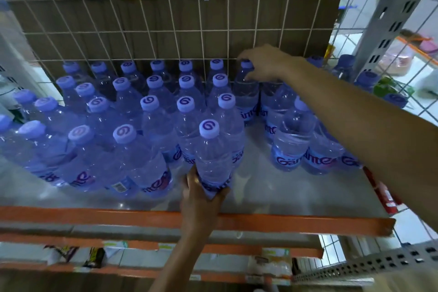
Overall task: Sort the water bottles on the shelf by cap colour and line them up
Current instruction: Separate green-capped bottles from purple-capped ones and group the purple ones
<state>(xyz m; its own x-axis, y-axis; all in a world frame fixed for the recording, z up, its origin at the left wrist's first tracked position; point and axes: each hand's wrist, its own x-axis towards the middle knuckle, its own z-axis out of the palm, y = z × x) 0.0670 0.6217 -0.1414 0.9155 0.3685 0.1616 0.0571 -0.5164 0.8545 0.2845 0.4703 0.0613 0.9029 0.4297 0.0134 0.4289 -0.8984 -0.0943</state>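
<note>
Left hand [199, 199] grips the lower body of a pale-capped front bottle [211, 149], upright near the shelf's [272, 187] front edge, just ahead of a packed block of pale-capped bottles [151, 104] on the left side. Right hand [265, 61] reaches over a smaller cluster [294, 140] and curls round the top of a darker-capped back bottle [246, 92] at the rear edge, against the wire grid [166, 31]. An orange beam [94, 214] fronts the grey shelf; a perforated post [384, 19] stands at its right.
</note>
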